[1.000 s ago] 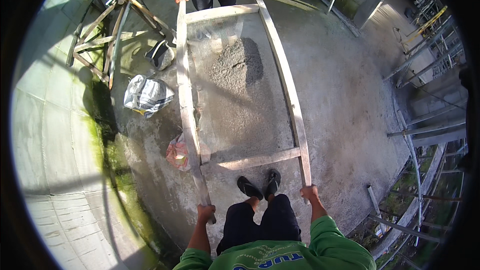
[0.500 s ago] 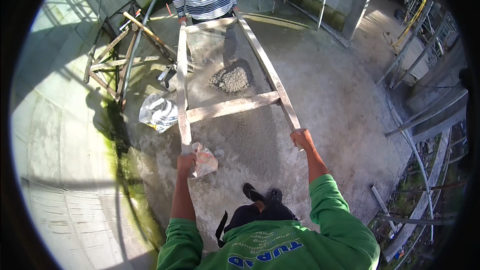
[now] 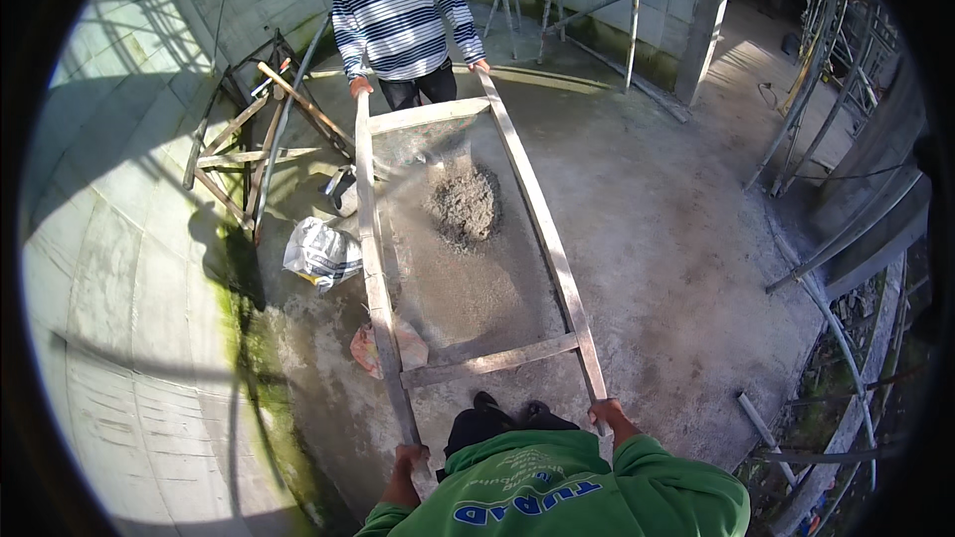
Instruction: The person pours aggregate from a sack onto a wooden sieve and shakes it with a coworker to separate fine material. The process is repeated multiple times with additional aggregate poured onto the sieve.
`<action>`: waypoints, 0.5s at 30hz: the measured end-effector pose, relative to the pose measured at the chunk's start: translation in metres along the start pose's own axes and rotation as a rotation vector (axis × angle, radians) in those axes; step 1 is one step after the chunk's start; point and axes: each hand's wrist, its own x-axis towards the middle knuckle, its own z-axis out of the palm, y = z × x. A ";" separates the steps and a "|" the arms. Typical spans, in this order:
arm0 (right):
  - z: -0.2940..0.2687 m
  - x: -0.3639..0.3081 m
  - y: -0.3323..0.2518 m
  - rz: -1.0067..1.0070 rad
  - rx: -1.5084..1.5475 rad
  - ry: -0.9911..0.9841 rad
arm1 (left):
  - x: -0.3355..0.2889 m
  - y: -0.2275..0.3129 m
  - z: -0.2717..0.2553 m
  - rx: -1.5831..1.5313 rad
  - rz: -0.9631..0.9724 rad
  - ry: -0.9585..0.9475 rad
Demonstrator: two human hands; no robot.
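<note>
A long wooden-framed sand screen (image 3: 550, 231), with fine mesh between its rails, stretches away from me. My left hand (image 3: 411, 457) is closed round the near end of its left rail. Around the right rail's end my right hand (image 3: 609, 412) is closed too. Within the frame, toward its far half, lies a rough grey heap of sand or gravel (image 3: 466, 207). The far rail ends are in the hands (image 3: 361, 87) of a co-worker in a striped shirt, who stands facing me.
Left of the screen lie a white sack (image 3: 320, 254) and a reddish-white sack (image 3: 373, 350), the latter partly under the left rail. Wooden trestle pieces (image 3: 249, 154) lean by the left block wall (image 3: 109, 268). Poles (image 3: 816, 139) and planks (image 3: 846, 418) stand along the right side.
The screen has come toward me, and both my hands have drawn back close to my body with its rails. The grey heap now sits farther from the near crossbar.
</note>
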 end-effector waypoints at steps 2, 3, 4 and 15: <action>-0.045 0.025 -0.069 -0.083 0.149 0.083 | 0.043 0.022 -0.044 -0.562 0.202 -0.108; -0.081 0.035 -0.076 -0.078 0.212 0.155 | 0.054 0.080 -0.037 -0.472 0.109 0.064; -0.091 -0.019 -0.152 0.024 0.277 0.204 | 0.036 0.091 -0.070 -0.309 0.296 0.194; -0.116 -0.040 -0.123 -0.148 0.345 0.304 | -0.021 0.129 -0.033 -0.469 0.206 0.242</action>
